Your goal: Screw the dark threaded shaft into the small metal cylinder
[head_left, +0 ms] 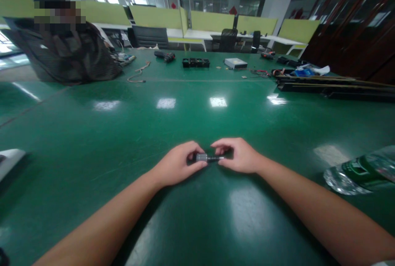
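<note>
My left hand (178, 164) is closed round the thick grey and black handle of what looks like a short screwdriver (202, 158). Its narrow black shaft points right and ends in a bright metal tip, low over the green table (129, 142). My right hand (239, 155) is at that tip, fingers curved and parted from the thumb. The thumb lies just beneath the tip; whether it touches is unclear. Part of the handle is hidden inside my left hand.
A clear bottle with a green label (364, 171) lies at right. Along the far side are a large dark bag (77, 56), a power drill (165, 56), a black fan block (196, 63), a silver box (235, 63) and long black strips (336, 85).
</note>
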The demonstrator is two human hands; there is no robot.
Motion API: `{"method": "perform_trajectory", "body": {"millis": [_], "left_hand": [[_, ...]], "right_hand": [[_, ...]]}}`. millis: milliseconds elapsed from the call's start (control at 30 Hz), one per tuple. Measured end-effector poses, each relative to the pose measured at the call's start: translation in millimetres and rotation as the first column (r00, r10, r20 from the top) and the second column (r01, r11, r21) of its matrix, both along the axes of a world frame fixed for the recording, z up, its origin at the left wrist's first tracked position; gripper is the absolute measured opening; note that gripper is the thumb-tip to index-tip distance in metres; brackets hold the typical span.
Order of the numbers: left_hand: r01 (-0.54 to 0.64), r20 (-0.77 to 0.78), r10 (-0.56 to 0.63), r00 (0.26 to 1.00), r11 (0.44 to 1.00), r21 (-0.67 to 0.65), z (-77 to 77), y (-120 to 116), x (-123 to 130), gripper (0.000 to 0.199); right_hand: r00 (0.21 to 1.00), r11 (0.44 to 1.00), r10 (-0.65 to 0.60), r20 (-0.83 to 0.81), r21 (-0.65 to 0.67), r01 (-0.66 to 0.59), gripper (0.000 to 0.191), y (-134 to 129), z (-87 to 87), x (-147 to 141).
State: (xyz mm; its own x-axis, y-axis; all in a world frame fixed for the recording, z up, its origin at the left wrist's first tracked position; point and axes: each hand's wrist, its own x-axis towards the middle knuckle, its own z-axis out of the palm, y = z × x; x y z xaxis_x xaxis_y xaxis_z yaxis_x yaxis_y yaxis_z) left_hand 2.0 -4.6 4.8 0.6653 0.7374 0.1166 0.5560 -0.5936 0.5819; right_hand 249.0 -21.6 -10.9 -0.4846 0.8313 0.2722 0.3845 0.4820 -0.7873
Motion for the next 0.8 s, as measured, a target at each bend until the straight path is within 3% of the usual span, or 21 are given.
{"method": "perform_trajectory", "body": {"millis": [200, 467, 800], "left_hand": [[-0.009, 0.003, 0.009, 1.000, 1.000, 0.004, -0.2, -1, 2, 0.022], [-0.022, -0.029, 0.023, 0.999, 0.999, 0.039, -0.5, -1, 6, 0.023], [0.002, -0.020, -0.001, 1.000, 0.999, 0.035, -0.2, -1, 6, 0.024]], "right_hand": [[0.986, 0.995, -0.023, 0.165, 0.097, 0.007, 0.023, 0, -0.6, -7], [0.982, 0.986, -0.041, 0.182, 0.167, 0.010, 0.013, 0, -4.4, -13], [0.981, 0.987, -0.032, 0.193, 0.162, 0.000, 0.008, -1, -3.0, -12]]}}
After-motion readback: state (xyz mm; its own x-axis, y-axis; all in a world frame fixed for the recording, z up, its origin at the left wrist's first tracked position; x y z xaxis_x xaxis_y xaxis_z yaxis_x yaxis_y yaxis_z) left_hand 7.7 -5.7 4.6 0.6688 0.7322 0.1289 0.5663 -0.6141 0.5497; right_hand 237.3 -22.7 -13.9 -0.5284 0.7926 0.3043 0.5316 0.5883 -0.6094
